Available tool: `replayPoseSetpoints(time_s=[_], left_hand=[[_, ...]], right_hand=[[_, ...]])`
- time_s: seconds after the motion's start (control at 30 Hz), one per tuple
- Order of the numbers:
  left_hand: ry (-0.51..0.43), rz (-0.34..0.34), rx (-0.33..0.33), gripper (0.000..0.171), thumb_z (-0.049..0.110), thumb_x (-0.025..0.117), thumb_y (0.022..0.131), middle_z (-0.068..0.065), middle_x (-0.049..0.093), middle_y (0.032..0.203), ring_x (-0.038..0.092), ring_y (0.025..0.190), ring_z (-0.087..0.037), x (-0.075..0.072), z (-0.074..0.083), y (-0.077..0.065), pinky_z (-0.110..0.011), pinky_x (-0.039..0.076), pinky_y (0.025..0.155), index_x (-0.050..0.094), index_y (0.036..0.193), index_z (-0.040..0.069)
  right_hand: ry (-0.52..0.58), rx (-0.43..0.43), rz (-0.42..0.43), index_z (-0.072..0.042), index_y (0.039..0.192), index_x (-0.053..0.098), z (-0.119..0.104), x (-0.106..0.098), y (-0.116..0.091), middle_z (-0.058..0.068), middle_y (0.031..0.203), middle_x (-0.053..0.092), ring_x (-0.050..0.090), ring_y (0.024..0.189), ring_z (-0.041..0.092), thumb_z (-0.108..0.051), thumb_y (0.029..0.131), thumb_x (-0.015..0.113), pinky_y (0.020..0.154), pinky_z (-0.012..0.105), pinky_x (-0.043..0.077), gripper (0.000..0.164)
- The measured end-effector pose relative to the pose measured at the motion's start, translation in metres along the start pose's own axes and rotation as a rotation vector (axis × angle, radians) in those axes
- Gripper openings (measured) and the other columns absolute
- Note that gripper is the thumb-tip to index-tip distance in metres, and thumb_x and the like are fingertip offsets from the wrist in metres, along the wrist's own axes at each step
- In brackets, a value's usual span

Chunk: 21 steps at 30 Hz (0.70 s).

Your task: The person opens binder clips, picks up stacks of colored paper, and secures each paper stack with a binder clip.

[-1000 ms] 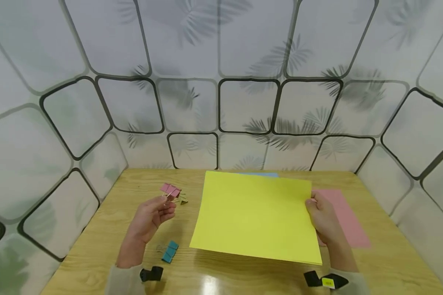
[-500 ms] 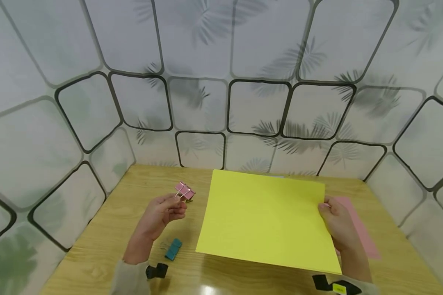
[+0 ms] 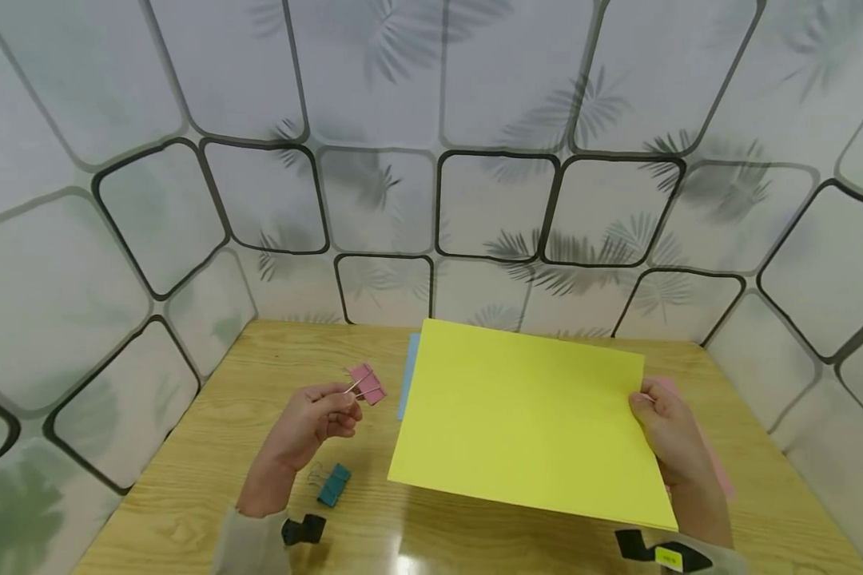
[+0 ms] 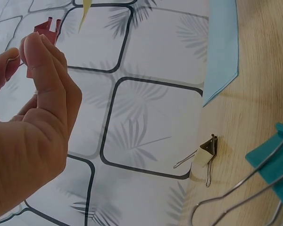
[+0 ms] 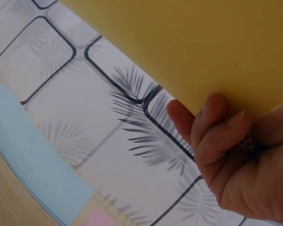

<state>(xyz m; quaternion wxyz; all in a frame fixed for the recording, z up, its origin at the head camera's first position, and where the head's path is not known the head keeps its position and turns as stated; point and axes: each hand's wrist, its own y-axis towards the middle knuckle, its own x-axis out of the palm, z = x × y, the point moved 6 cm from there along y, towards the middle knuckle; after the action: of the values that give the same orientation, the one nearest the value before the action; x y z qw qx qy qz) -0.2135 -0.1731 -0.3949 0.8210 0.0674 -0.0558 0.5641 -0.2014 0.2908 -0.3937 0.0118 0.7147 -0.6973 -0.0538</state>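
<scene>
Between thumb and fingers my left hand (image 3: 324, 415) pinches a pink binder clip (image 3: 367, 384) by its wire handles, raised over the table just left of the yellow paper. My right hand (image 3: 672, 435) grips the yellow paper (image 3: 532, 423) by its right edge, the sheets lifted and tilted toward me. In the right wrist view the fingers (image 5: 221, 134) curl against the underside of the yellow paper (image 5: 203, 42). The left wrist view shows the pink clip (image 4: 46, 32) partly hidden behind my fingers.
On the wooden table (image 3: 208, 479) a teal binder clip (image 3: 334, 485) lies near my left wrist. A small yellowish binder clip (image 4: 207, 153) lies farther back. Light blue paper (image 3: 408, 375) shows behind the yellow sheets, pink paper (image 3: 719, 467) behind my right hand. Patterned cloth walls surround the table.
The pink clip in my left hand has moved right, closer to the yellow paper, and turned. The yellow paper has shifted right, baring the blue paper's left edge.
</scene>
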Motion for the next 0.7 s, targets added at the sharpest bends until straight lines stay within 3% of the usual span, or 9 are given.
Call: replayPoseSetpoints(time_s=[0.1, 0.17, 0.4, 0.7], left_hand=[[0.008, -0.042, 0.008, 0.019, 0.007, 0.051, 0.101, 0.003, 0.069, 0.083, 0.065, 0.071, -0.006, 0.001, 0.0, -0.002, -0.024, 0.058, 0.069, 0.066, 0.112, 0.007], [0.022, -0.073, 0.01, 0.019, 0.007, 0.051, 0.101, 0.003, 0.069, 0.083, 0.065, 0.071, -0.005, 0.002, -0.001, -0.002, -0.024, 0.058, 0.069, 0.068, 0.107, 0.013], [0.054, -0.206, -0.02, 0.027, 0.008, 0.051, 0.099, 0.005, 0.068, 0.081, 0.061, 0.065, -0.003, 0.006, -0.006, -0.001, -0.023, 0.056, 0.064, 0.073, 0.1, 0.022], [0.074, -0.273, -0.075, 0.024, 0.009, 0.054, 0.098, 0.004, 0.068, 0.08, 0.059, 0.063, -0.003, 0.01, -0.014, -0.001, -0.023, 0.054, 0.062, 0.073, 0.104, 0.021]], right_hand=[[-0.004, 0.003, 0.015, 0.002, 0.122, 0.046, 0.001, -0.001, 0.002, 0.0, 0.085, 0.067, 0.069, 0.067, 0.016, -0.022, 0.108, 0.041, 0.055, 0.032, 0.058, 0.028], [-0.006, 0.007, 0.018, 0.001, 0.121, 0.046, 0.001, -0.001, 0.002, -0.001, 0.085, 0.067, 0.069, 0.067, 0.016, -0.022, 0.108, 0.042, 0.055, 0.032, 0.058, 0.027], [-0.011, -0.02, -0.001, -0.007, 0.116, 0.051, 0.0, 0.002, 0.002, -0.001, 0.084, 0.068, 0.069, 0.066, 0.016, -0.024, 0.107, 0.044, 0.054, 0.033, 0.058, 0.02], [-0.032, -0.014, -0.037, 0.006, 0.125, 0.043, 0.002, 0.01, 0.001, 0.0, 0.086, 0.069, 0.07, 0.066, 0.018, -0.025, 0.107, 0.043, 0.054, 0.034, 0.058, 0.035]])
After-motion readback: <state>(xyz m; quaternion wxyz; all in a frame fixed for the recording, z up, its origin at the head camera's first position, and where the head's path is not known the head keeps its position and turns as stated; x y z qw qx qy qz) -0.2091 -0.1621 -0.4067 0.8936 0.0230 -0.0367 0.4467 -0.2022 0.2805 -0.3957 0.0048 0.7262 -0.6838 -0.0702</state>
